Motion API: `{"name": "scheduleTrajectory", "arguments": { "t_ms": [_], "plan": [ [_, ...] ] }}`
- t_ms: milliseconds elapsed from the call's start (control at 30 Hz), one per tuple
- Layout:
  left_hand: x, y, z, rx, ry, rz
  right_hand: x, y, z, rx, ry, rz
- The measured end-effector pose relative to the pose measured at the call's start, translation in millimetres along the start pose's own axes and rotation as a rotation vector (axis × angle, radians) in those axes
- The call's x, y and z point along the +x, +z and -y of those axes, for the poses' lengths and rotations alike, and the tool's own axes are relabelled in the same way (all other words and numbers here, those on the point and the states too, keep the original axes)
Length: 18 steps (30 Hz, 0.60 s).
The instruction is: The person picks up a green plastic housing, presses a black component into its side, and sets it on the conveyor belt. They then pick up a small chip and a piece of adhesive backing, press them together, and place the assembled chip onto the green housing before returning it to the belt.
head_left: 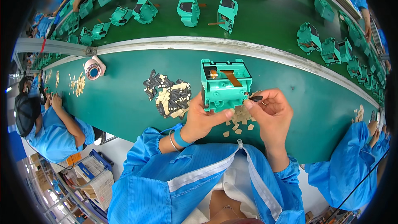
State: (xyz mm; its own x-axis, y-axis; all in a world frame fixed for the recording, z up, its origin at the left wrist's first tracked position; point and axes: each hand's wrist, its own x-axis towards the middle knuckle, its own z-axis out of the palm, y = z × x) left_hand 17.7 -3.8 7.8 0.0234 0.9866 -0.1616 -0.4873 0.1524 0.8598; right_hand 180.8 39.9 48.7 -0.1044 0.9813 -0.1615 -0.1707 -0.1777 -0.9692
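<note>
My left hand (204, 119) is closed round the lower left of a teal plastic housing (224, 93), its thumb along the bottom edge. An orange-brown ribbon cable (233, 78) lies across the housing's upper part. Between the thumb and fingers of my right hand (271, 110) is a small black plastic piece (256, 98), held against the housing's lower right corner. Below the housing lies a pile of small cream-coloured pieces (238, 120), partly hidden by my hands. To the left of my left hand is a heap of black plastic pieces with cream tabs (168, 95).
Beyond the white metal rail (199, 40), several teal housings (188, 10) stand on a green belt (265, 20). A white round device (94, 68) sits on the table (124, 99) at left. Co-workers in blue sit on the left (58, 128) and right (346, 166).
</note>
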Motion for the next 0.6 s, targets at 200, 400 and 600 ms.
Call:
{"name": "scheduleTrajectory", "arguments": {
  "t_ms": [200, 400, 600],
  "plan": [
    [7, 7, -3, -0.432, -0.129, -0.008, 6, -9, -7, 0.152, 0.023, 0.173],
    [9, 7, -1, -0.498, -0.216, 0.122, 2, -10, -5, 0.144, -0.058, 0.141],
    [8, 11, 8, -0.751, -0.295, 0.147, -1, -5, -7, -0.03, -0.187, 0.034]
  ]
}}
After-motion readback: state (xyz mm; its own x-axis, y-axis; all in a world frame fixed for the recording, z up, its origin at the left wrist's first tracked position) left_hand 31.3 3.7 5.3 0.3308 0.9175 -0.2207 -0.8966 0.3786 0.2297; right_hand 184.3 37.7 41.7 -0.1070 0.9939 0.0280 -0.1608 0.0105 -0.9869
